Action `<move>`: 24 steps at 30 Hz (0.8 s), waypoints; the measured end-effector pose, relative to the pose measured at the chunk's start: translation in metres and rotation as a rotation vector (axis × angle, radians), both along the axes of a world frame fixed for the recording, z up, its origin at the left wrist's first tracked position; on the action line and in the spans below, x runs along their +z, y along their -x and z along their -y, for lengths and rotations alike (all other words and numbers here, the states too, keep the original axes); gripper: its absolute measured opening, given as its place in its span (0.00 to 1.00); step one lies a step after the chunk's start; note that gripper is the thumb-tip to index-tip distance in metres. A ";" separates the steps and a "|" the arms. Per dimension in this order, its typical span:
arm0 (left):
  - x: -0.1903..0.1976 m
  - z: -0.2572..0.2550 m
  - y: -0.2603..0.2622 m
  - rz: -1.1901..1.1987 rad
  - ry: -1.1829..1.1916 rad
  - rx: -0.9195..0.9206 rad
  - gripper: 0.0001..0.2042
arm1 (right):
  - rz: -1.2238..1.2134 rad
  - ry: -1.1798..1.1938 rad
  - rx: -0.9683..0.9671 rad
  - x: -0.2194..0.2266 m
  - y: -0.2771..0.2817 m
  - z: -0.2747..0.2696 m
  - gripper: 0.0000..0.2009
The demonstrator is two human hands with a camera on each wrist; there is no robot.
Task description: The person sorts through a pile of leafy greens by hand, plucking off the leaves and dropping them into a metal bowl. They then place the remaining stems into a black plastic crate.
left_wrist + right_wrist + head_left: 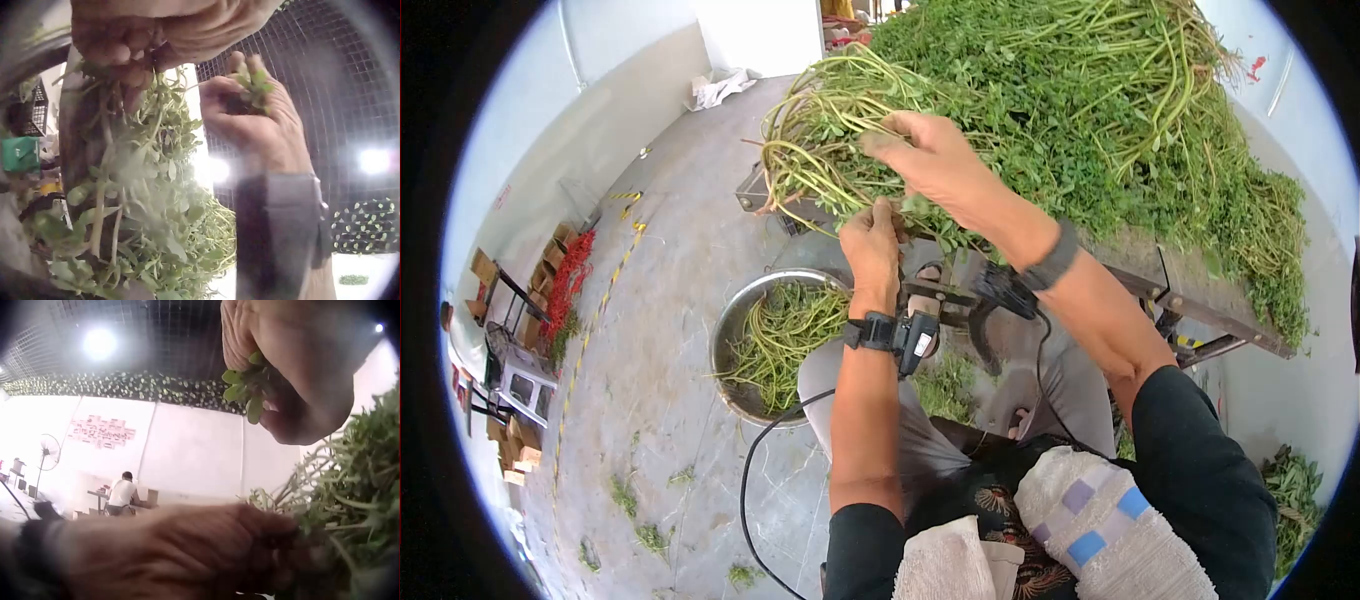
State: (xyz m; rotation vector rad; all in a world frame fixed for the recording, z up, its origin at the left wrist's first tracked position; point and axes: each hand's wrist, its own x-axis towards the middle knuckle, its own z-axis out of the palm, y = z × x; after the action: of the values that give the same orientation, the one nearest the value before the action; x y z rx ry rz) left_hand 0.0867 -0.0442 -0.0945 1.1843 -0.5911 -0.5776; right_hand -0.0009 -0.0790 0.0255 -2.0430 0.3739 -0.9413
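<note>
A big heap of leafy green stems point(1040, 120) covers the tabletop in front of me. At its near left edge my left hand point(870, 250) pinches a leafy stem point(103, 181) between thumb and fingers. Just above and to the right, my right hand point(935, 160) is raised over the heap, its fingers curled. A small leafy sprig point(250, 394) pokes out of that hand in the right wrist view. Long bare stems point(800, 180) arch over the table's left edge beside both hands.
Below left, a metal basin point(722, 345) on the floor holds trimmed stems. The table's metal frame point(1230, 325) runs along the near right side. Loose greens point(650, 538) lie on the floor. A black cable point(745, 500) trails from the left wrist. Another person point(122, 494) is far back.
</note>
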 end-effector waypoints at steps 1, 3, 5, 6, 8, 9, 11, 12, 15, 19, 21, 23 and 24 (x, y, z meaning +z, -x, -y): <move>0.002 -0.002 0.001 0.009 -0.034 -0.011 0.14 | 0.009 -0.003 -0.049 -0.006 -0.015 0.007 0.13; 0.000 -0.001 0.000 -0.002 -0.011 -0.006 0.15 | 0.048 -0.020 0.012 -0.027 -0.042 0.033 0.16; 0.005 -0.006 0.001 0.005 -0.015 -0.015 0.15 | 0.035 -0.065 -0.050 -0.047 -0.068 0.054 0.15; 0.005 -0.007 0.002 0.008 -0.018 -0.015 0.15 | 0.037 -0.068 -0.051 -0.055 -0.080 0.064 0.15; 0.004 -0.007 0.002 0.001 0.013 0.017 0.16 | -0.250 -0.094 -0.082 -0.058 -0.095 0.069 0.15; 0.000 -0.004 0.000 0.000 0.013 0.018 0.16 | -0.250 -0.094 -0.081 -0.057 -0.096 0.066 0.15; -0.004 -0.002 -0.002 0.136 0.029 0.052 0.15 | -0.358 0.016 -0.094 -0.053 -0.098 0.061 0.15; -0.003 -0.004 0.000 0.074 -0.036 0.034 0.16 | -0.407 0.279 -0.127 -0.049 -0.097 0.060 0.15; -0.001 -0.008 0.001 0.033 -0.012 -0.009 0.17 | -0.400 0.385 -0.198 -0.041 -0.099 0.057 0.15; -0.003 -0.008 0.000 0.056 -0.050 0.002 0.17 | -0.414 0.244 -0.147 -0.040 -0.102 0.071 0.16; -0.007 -0.004 -0.002 0.133 -0.080 0.009 0.18 | -0.416 0.337 -0.186 -0.040 -0.102 0.070 0.15; -0.005 -0.007 -0.005 0.212 -0.110 0.014 0.18 | -0.449 0.434 -0.242 -0.043 -0.104 0.070 0.14; 0.002 -0.016 -0.006 0.394 -0.147 0.077 0.18 | -0.447 0.434 -0.243 -0.042 -0.104 0.069 0.14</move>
State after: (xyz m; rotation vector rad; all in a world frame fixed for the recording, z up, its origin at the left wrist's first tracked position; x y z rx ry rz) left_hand 0.0930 -0.0286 -0.0923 1.4682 -0.8427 -0.3255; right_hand 0.1028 -0.1479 -0.0162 -2.6596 0.7200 -0.7416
